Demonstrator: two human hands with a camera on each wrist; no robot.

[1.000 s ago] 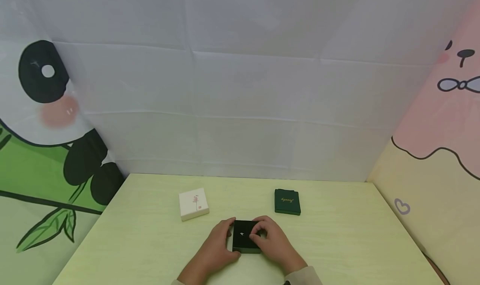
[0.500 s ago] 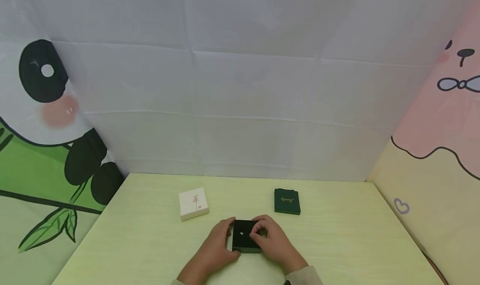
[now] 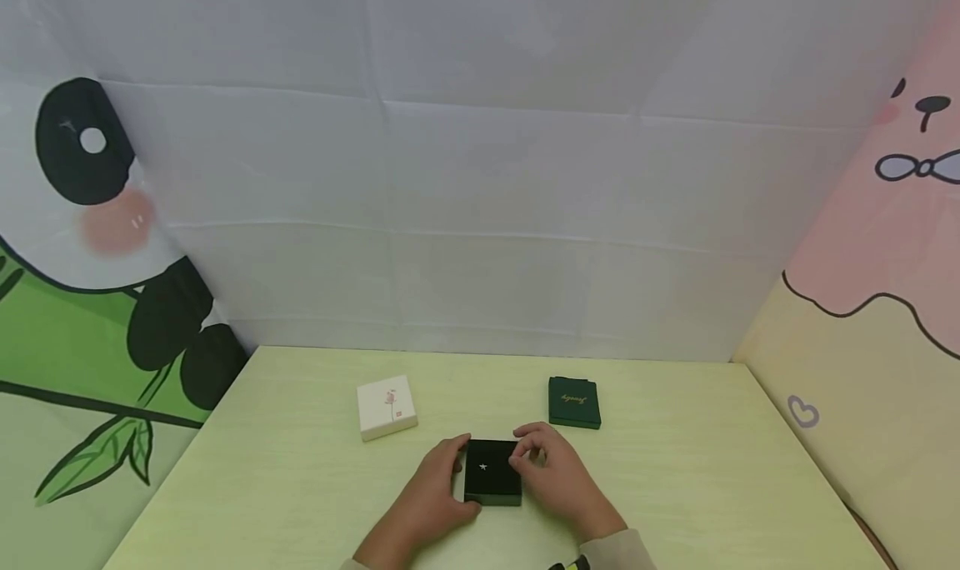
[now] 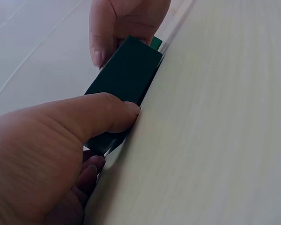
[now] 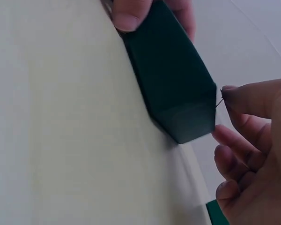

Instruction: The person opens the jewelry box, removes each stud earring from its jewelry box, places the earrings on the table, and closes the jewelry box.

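Note:
A square jewelry box base [image 3: 492, 499] in dark green, with a black insert [image 3: 492, 449], sits on the table before me. A small silver star [image 3: 483, 467] shows on the insert. My left hand [image 3: 437, 487] grips the box's left side, thumb at the near corner and fingers behind. At the right edge, my right hand [image 3: 553, 472] pinches a tiny earring between thumb and forefinger. Its thin post [image 5: 219, 102] slants toward the box's top edge in the right wrist view; the fingertips hide the rest. The other right fingers are loosely bent beside the box.
A white box [image 3: 387, 407] with a pink flower print lies farther back on the left of the table [image 3: 712, 470]. Back right lies the dark green box lid [image 3: 574, 403] with gold lettering. A pale cloth backdrop [image 3: 480, 220] rises behind the table's far edge.
My right hand has drawn back a little to the right and away from the insert, with the earring in its fingertips. The left hand and the box have stayed in place.

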